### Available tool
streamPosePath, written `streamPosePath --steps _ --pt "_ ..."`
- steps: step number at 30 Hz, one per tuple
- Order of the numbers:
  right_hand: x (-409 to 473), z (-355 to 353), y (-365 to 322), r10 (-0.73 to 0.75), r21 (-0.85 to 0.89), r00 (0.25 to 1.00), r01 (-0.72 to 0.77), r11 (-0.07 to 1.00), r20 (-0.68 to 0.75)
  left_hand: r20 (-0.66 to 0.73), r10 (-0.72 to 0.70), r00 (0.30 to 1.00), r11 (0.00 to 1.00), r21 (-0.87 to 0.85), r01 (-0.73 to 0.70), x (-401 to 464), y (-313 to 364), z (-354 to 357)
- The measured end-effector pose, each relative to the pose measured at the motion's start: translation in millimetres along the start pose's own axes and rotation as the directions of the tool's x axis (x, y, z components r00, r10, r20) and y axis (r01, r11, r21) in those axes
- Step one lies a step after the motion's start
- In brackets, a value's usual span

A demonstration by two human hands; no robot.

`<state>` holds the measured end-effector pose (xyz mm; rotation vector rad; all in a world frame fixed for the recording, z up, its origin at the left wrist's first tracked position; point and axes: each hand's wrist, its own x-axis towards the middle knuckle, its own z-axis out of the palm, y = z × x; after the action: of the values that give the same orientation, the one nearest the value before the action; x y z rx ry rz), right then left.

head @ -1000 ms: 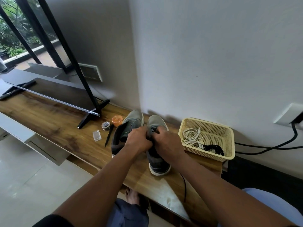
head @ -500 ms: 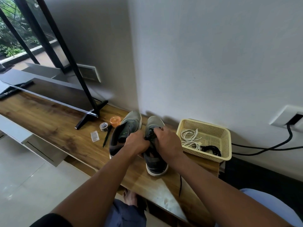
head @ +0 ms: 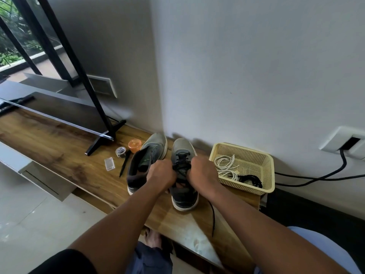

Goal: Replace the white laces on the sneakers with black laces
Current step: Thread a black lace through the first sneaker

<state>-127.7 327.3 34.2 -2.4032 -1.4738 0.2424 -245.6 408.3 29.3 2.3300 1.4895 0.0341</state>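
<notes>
Slack is the likeliest trouble from here: the black lace (head: 182, 165) is already crossed through the front eyelets of the right-hand sneaker (head: 184, 186), and if either end gets pulled harder than the other, the two tails will probably finish uneven or an end could slip back out of its eyelet. One loose black tail (head: 212, 218) trails off the heel side across the wooden shelf (head: 59, 155) toward its near edge, where a forearm could snag it and drag the shoe. Both hands are closed over the lacing area, backs toward the camera. The left hand (head: 161, 174) is curled at the shoe's left side and the right hand (head: 203, 173) at its right side, each apparently pinching part of the black lace, though the fingertips are hidden beneath the knuckles, so exactly what each grips is hard to tell. Both forearms reach in from below and meet over the shoe's tongue. The other sneaker (head: 146, 163) stands just beside it to the left, toes to the wall, and I see no lace in it. Removed white laces (head: 225, 167) lie coiled in the cream plastic basket (head: 266, 175) to the right, next to a spare black lace (head: 250, 179), which I judge is meant for that second shoe.
</notes>
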Motion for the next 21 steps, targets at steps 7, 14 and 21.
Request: streamPosePath --steps 7,14,21 --pt "12 -1 14 0.168 0.232 0.977 -0.194 0.953 0.127 0.129 -0.124 0.984 0.979 -0.144 0.142 -1 -4 -10" --pt "12 8 15 0.133 0.209 0.985 -0.153 0.966 0.106 0.122 -0.11 0.986 0.983 -0.131 0.126 -3 -7 -11" --pt "1 -16 11 0.086 0.163 0.937 -0.149 0.975 0.338 -0.017 0.042 0.999 0.999 0.034 -0.042 -10 -5 -30"
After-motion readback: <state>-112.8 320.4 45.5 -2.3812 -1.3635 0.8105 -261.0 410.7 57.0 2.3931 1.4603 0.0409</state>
